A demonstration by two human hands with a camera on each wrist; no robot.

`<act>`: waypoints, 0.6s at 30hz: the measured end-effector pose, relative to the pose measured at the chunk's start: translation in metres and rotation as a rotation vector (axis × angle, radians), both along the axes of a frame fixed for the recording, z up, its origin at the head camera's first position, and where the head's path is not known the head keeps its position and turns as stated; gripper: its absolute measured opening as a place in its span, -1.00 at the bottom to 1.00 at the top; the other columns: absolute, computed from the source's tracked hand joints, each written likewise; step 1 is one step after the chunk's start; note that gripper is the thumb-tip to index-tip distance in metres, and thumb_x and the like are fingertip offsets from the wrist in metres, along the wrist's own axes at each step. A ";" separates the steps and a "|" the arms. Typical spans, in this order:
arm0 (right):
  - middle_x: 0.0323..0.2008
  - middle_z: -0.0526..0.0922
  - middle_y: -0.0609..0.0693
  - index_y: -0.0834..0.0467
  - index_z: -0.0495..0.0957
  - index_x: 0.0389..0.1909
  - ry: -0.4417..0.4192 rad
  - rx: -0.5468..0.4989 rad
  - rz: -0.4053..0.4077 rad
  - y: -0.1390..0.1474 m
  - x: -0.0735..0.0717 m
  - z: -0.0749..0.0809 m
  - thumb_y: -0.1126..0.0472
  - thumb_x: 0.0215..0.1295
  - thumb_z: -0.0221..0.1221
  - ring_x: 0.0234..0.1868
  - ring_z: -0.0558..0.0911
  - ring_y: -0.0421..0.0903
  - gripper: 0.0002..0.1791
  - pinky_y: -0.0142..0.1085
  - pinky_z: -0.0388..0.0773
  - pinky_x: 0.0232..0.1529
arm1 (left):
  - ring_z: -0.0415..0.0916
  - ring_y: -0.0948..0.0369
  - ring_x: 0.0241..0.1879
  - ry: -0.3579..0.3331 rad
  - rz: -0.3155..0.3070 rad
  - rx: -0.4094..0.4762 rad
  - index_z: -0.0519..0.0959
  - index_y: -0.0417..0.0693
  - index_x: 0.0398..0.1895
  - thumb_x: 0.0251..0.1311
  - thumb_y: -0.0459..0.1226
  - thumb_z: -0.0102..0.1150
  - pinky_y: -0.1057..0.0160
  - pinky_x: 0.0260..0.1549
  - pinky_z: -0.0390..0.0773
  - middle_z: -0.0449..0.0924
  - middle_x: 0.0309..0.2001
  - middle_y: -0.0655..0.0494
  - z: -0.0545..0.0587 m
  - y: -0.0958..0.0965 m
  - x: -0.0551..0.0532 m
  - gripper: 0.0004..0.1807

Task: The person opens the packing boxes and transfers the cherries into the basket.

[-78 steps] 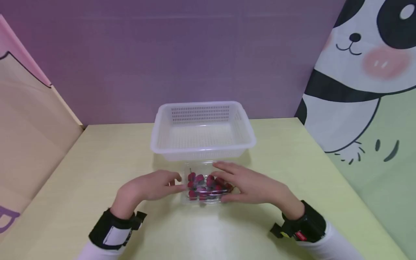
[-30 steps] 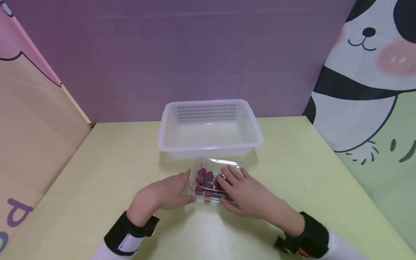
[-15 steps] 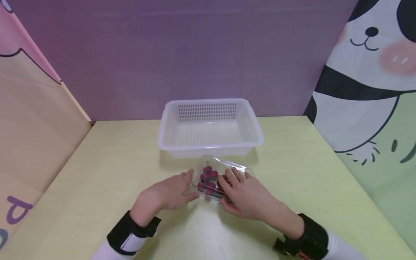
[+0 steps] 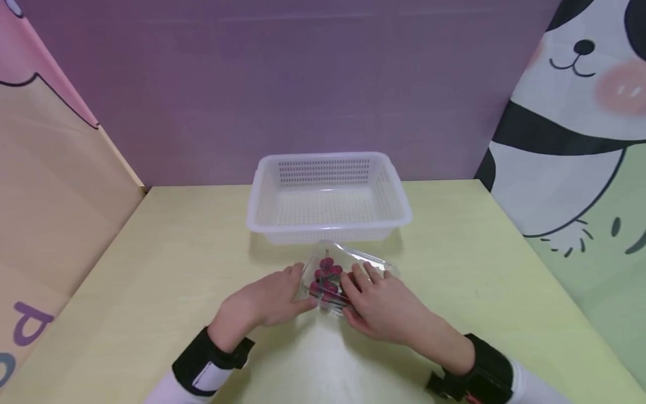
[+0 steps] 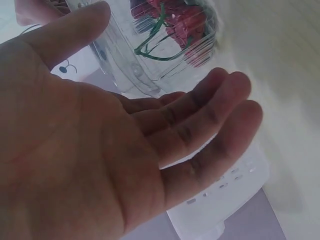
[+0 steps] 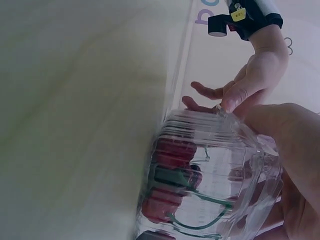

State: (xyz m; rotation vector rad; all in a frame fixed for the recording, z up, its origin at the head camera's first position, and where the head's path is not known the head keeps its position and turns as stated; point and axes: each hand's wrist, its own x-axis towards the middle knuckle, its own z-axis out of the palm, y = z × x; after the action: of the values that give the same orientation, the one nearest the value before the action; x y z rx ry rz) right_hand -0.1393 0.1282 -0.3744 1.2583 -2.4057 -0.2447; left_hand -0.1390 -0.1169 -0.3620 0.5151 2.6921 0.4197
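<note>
Turning clockwise as seen from above, the clear clamshell box now stands askew on the table; a couple of seconds ago it lay square to the person. Its far left corner points at the white slotted basket, just in front of it; whether they touch, I cannot tell. Over the same span, the right hand has come further across the top, its fingers bent over the plastic and its thumb at the rim, so it grips the box's right part. The left hand holds nothing in its grasp: its fingers reach loosely spread along the left side, thumb close to the rim. Judging by this, the right hand now has the firmer hold while the left merely steadies or guides. The red cherries remain inside; whether the lid is latched cannot be made out.
</note>
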 end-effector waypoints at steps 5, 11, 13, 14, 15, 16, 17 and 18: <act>-0.07 0.55 0.28 0.26 0.51 0.08 -0.006 0.025 -0.023 -0.001 0.003 0.000 -0.14 0.24 0.15 -0.14 0.63 0.24 -0.40 0.00 0.58 -0.39 | 0.22 -0.05 0.36 0.010 0.001 0.014 0.03 -0.35 0.49 0.35 0.19 0.01 0.06 0.25 0.21 0.18 0.38 -0.24 -0.003 0.002 0.000 -0.05; -0.09 0.56 0.30 0.27 0.53 0.08 0.005 0.024 -0.027 -0.003 0.007 0.002 -0.12 0.23 0.16 -0.19 0.65 0.24 -0.41 -0.06 0.59 -0.44 | 0.28 -0.05 0.32 0.009 -0.006 0.025 0.04 -0.37 0.47 0.37 0.16 0.01 0.08 0.23 0.25 0.24 0.34 -0.25 -0.004 0.003 0.000 -0.08; -0.10 0.57 0.31 0.27 0.53 0.08 0.008 0.022 -0.027 -0.004 0.008 0.002 -0.10 0.23 0.17 -0.20 0.66 0.25 -0.42 -0.07 0.60 -0.46 | 0.31 -0.04 0.31 0.012 -0.010 0.034 0.05 -0.37 0.47 0.38 0.14 0.01 0.09 0.22 0.27 0.26 0.32 -0.25 -0.003 0.003 0.000 -0.10; -0.10 0.58 0.32 0.27 0.54 0.08 0.008 0.023 -0.029 -0.004 0.008 0.002 -0.09 0.22 0.17 -0.20 0.66 0.26 -0.42 -0.07 0.60 -0.46 | 0.31 -0.04 0.30 0.013 -0.012 0.040 0.05 -0.37 0.46 0.38 0.14 0.01 0.09 0.21 0.28 0.27 0.32 -0.26 -0.003 0.003 -0.001 -0.10; -0.09 0.58 0.32 0.27 0.54 0.09 0.009 0.024 -0.030 -0.005 0.009 0.002 -0.08 0.23 0.17 -0.20 0.66 0.26 -0.43 -0.07 0.60 -0.47 | 0.32 -0.04 0.30 0.014 -0.011 0.039 0.05 -0.37 0.46 0.39 0.13 0.01 0.09 0.21 0.28 0.28 0.31 -0.25 -0.003 0.004 -0.001 -0.11; -0.09 0.58 0.33 0.26 0.55 0.09 0.010 0.023 -0.031 -0.005 0.009 0.002 -0.07 0.23 0.17 -0.20 0.66 0.27 -0.44 -0.07 0.60 -0.47 | 0.33 -0.05 0.29 0.015 -0.010 0.040 0.05 -0.37 0.46 0.39 0.13 0.00 0.08 0.20 0.29 0.28 0.31 -0.26 -0.003 0.004 -0.001 -0.12; -0.08 0.59 0.33 0.26 0.55 0.10 0.011 0.027 -0.033 -0.006 0.009 0.002 -0.07 0.24 0.17 -0.19 0.66 0.28 -0.44 -0.06 0.60 -0.47 | 0.33 -0.05 0.29 0.016 -0.006 0.039 0.04 -0.36 0.47 0.39 0.13 0.00 0.07 0.20 0.29 0.29 0.31 -0.26 -0.003 0.004 -0.001 -0.12; -0.08 0.59 0.33 0.26 0.55 0.11 0.013 0.029 -0.034 -0.006 0.009 0.002 -0.07 0.24 0.17 -0.19 0.66 0.28 -0.44 -0.06 0.60 -0.46 | 0.33 -0.06 0.29 0.016 -0.001 0.034 0.04 -0.36 0.47 0.39 0.13 -0.01 0.07 0.20 0.29 0.28 0.31 -0.26 -0.004 0.004 -0.001 -0.11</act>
State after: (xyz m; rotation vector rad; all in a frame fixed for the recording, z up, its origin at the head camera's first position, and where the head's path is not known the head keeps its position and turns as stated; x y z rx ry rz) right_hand -0.1303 0.1219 -0.3720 1.2256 -2.4219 -0.2972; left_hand -0.1401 -0.1129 -0.3655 0.5322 2.7042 0.4636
